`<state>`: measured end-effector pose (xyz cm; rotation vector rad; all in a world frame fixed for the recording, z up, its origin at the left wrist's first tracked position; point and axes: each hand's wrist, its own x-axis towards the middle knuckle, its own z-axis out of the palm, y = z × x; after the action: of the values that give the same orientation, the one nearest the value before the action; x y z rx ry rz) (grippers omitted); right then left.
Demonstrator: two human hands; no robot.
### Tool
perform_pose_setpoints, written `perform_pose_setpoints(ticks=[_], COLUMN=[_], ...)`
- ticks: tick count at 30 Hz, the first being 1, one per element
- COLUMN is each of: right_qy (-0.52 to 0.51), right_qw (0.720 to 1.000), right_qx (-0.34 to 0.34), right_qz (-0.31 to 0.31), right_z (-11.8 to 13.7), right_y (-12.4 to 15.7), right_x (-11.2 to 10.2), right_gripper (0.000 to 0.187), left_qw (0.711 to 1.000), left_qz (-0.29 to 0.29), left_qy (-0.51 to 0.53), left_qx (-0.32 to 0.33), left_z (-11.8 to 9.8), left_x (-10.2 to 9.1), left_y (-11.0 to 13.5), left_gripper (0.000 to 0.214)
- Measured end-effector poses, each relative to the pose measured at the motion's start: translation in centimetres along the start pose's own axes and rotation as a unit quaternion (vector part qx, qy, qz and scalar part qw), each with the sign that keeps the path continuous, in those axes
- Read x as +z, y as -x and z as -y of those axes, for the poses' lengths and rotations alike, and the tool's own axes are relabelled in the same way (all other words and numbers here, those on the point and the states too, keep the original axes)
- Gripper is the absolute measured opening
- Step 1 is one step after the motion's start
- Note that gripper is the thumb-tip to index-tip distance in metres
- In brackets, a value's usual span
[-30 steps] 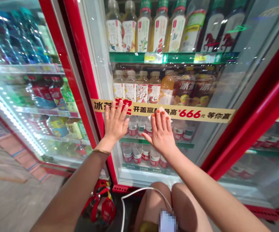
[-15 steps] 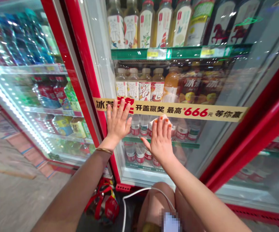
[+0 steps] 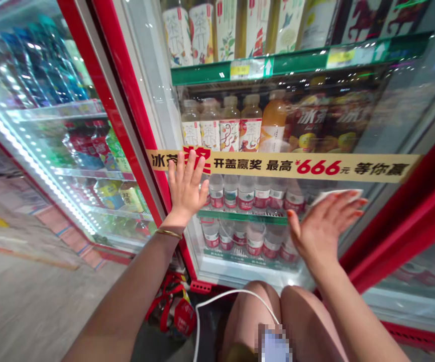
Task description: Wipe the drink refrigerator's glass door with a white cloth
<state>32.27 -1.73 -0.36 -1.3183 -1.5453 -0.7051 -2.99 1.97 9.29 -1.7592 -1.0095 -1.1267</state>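
Note:
My left hand (image 3: 186, 187) lies flat and open on the glass door (image 3: 153, 90) of a red drinks fridge, fingers spread over the left end of a yellow sticker band (image 3: 278, 165). My right hand (image 3: 325, 226) presses a white cloth (image 3: 334, 194) flat against the lower right of the same glass, below the sticker, fingers stretched out together. Behind the glass stand rows of tea bottles (image 3: 221, 125) and small water bottles (image 3: 240, 193).
A second fridge (image 3: 51, 125) with lit shelves of bottles stands to the left. The red door frame (image 3: 402, 221) runs diagonally at right. My bare knees (image 3: 274, 317), a white cable (image 3: 217, 301) and a red strap or bag (image 3: 176, 311) sit below on the floor.
My right hand has slid the cloth across the glass from the middle toward the lower right. My left hand has stayed pressed in place.

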Motion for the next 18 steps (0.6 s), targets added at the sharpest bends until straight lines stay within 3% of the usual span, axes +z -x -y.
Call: perform_pose_setpoints(ticks=[2, 6, 8, 10, 13, 15, 17, 18], right_qy=[0.01, -0.034, -0.052, -0.048, -0.037, -0.038, -0.039, -0.04], right_qw=[0.999, 0.989, 0.981, 0.989, 0.999, 0.996, 0.998, 0.999], right_qx=[0.035, -0.142, -0.187, -0.136, 0.008, 0.066, 0.044, 0.0], right_qz=[-0.025, 0.022, 0.033, 0.019, -0.018, -0.04, -0.038, -0.018], right_z=[-0.2, 3.6, 3.9, 2.1, -1.4, -1.8, -0.5, 0.5], right_y=[0.8, 6.8, 8.3, 7.0, 1.9, -0.4, 0.2, 1.5], right_x=[0.6, 2.6, 2.5, 1.6, 0.1, 0.0, 0.7, 1.2], right_gripper=[0.107, 0.105, 0.1, 0.102, 0.104, 0.103, 0.109, 0.112], left_qw=[1.0, 1.0, 1.0, 0.999, 0.996, 0.995, 0.996, 0.996], left_qz=[0.012, 0.021, 0.017, 0.027, 0.05, 0.051, 0.046, 0.043], left_qy=[-0.001, -0.007, -0.019, -0.034, -0.053, -0.061, -0.059, -0.054], left_qx=[-0.01, -0.013, -0.014, -0.024, -0.047, -0.054, -0.05, -0.047], left_z=[0.0, 0.0, -0.1, -0.2, -0.4, -0.4, -0.4, -0.3], left_x=[0.0, -0.2, -0.2, -0.3, -0.3, -0.3, -0.3, -0.4], left_y=[0.1, 0.2, 0.2, 0.1, 0.2, 0.2, 0.3, 0.3], left_gripper=[0.082, 0.082, 0.081, 0.08, 0.079, 0.079, 0.078, 0.078])
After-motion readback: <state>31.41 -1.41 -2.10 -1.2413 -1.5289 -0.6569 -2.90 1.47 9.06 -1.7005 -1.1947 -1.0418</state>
